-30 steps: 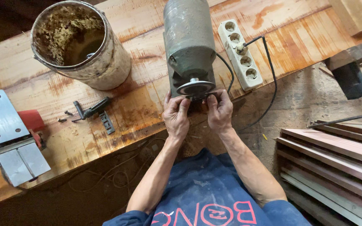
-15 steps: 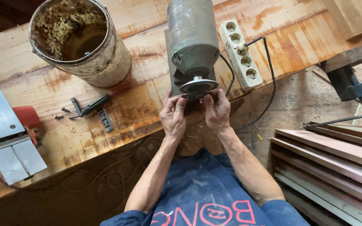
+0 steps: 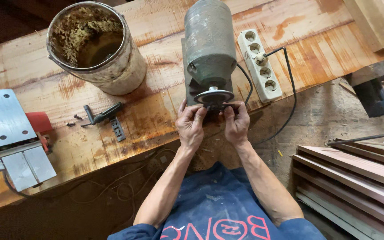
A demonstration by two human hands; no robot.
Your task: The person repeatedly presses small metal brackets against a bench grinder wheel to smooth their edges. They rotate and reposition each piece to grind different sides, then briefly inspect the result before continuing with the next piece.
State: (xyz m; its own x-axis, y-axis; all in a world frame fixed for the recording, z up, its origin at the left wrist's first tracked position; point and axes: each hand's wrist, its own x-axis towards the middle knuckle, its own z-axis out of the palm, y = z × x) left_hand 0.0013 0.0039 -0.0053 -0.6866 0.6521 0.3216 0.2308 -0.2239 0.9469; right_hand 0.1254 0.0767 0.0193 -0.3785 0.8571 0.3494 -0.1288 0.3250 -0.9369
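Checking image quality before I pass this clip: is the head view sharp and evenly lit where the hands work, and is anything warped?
Head view: left hand and right hand are sharp at the grinder disc; soft daylight, no hard glare; lower left under the workbench falls into dark shadow; wide-lens bending curves the bench edge and the stacked boards.

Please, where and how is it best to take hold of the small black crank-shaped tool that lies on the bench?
Probably by its thicker black handle, from above, fingers across it. The small black crank-shaped tool lies flat on the wooden bench, so only the top and sides are free. The thin bent end and the loose screws beside it give less hold.
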